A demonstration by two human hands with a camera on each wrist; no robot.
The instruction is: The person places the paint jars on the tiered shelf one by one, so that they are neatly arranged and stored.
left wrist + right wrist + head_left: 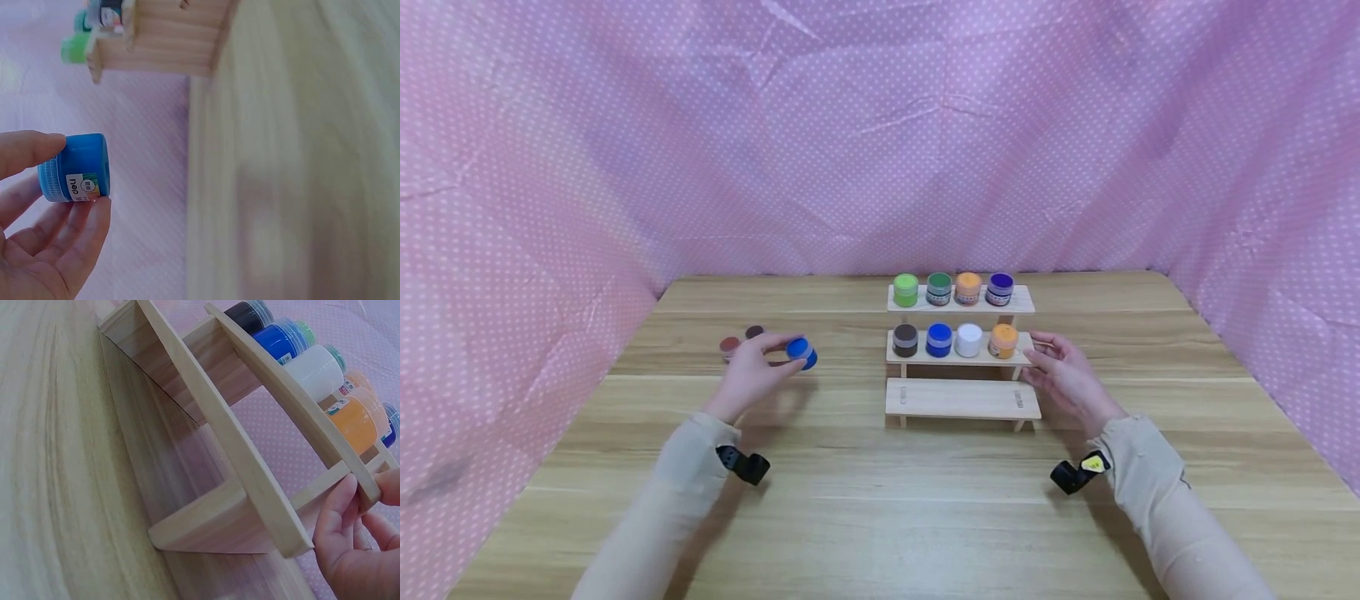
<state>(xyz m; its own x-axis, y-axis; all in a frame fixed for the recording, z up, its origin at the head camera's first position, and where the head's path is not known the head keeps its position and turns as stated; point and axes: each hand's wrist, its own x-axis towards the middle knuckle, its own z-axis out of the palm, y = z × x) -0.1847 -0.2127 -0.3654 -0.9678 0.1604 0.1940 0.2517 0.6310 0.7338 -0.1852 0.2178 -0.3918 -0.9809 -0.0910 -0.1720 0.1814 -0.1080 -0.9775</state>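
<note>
My left hand (755, 372) pinches a small blue paint jar (75, 167) between thumb and fingers, to the left of the wooden rack. In the left wrist view a label reading "deli" shows on the jar's side. At the right end of the three-step wooden rack (962, 398), my right hand (1063, 375) grips the end of the middle shelf (369, 487). Four jars stand on that shelf: a dark one (906, 340), a blue one (938, 340), a white one (968, 340) and an orange one (1003, 341). The lowest shelf is bare.
Along the top shelf stand a light green jar (906, 289), a dark green jar (938, 288), a peach jar (967, 288) and a purple jar (1000, 288). Behind my left hand, a reddish jar (728, 347) and a dark jar (754, 332) sit on the table (880, 517). Pink dotted cloth (880, 150) hangs around it.
</note>
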